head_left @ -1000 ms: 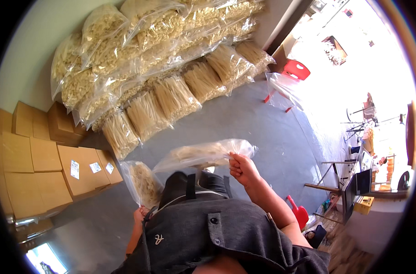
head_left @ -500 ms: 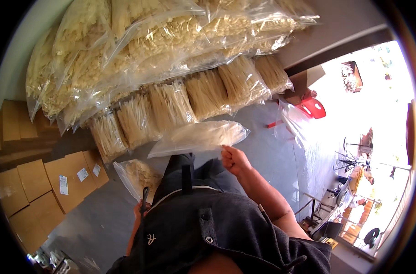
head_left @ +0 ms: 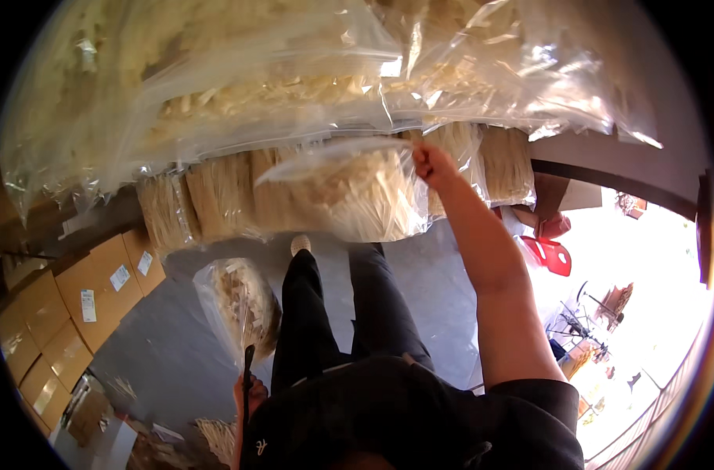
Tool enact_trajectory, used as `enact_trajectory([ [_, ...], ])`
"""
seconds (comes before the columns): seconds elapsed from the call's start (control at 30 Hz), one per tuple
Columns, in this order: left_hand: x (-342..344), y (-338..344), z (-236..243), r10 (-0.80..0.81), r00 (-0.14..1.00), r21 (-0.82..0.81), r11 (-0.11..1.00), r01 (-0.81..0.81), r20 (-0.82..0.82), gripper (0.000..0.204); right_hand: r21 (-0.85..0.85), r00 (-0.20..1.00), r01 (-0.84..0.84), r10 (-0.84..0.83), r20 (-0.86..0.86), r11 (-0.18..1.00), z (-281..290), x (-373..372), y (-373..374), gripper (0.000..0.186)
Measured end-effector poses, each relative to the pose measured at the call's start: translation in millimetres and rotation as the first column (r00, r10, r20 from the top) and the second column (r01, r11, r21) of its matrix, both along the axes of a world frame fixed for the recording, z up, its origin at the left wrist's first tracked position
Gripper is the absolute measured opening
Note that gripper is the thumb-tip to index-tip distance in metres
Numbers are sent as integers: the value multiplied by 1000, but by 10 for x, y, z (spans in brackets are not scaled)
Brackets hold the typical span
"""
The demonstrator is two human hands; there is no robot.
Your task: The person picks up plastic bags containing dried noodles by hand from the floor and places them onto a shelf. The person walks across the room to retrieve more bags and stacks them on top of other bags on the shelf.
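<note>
My right hand (head_left: 434, 163) is closed on the gathered upper corner of a clear plastic bag of pale flat strips (head_left: 380, 196). That bag hangs in front of a row of similar upright bags and covers part of them. Low on the left, my left hand (head_left: 251, 390) is closed at the end of a second clear bag of pale strips (head_left: 243, 305), which hangs beside my left leg. A dark strap crosses in front of this hand and hides some of its fingers.
Large bags of pale strips (head_left: 279, 94) are heaped above the row of upright bags (head_left: 224, 196). Cardboard boxes (head_left: 99, 294) are stacked at left. A red plastic stool (head_left: 549, 254) stands at right by a bright opening. Loose strips (head_left: 216, 439) lie at lower left.
My right hand has risen and reached farther forward, lifting its bag toward the heap. I am nearer the bags. The left bag hangs more fully in view beside my leg.
</note>
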State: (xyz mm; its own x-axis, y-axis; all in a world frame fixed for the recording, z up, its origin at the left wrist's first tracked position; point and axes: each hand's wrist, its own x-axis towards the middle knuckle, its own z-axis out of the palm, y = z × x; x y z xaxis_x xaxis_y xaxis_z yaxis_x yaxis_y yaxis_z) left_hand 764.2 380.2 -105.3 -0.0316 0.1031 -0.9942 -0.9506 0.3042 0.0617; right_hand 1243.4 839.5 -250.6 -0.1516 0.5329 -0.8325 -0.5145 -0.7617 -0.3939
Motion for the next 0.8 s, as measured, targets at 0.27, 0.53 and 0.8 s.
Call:
enact_trajectory([
  [0.27, 619, 878, -148, -40, 990, -104, 994, 27, -133, 15, -63, 810, -9, 44, 585, 998, -1273, 386, 601, 43],
  [0.53, 1076, 1415, -63, -926, 379, -213, 370, 904, 0, 26, 222, 158, -974, 550, 820, -52, -1113, -956, -1107, 97],
  [0.8, 614, 2467, 90, -994, -102, 39, -103, 994, -29, 24, 257, 255, -963, 569, 782, 79, -786, -1684, -1736, 64],
])
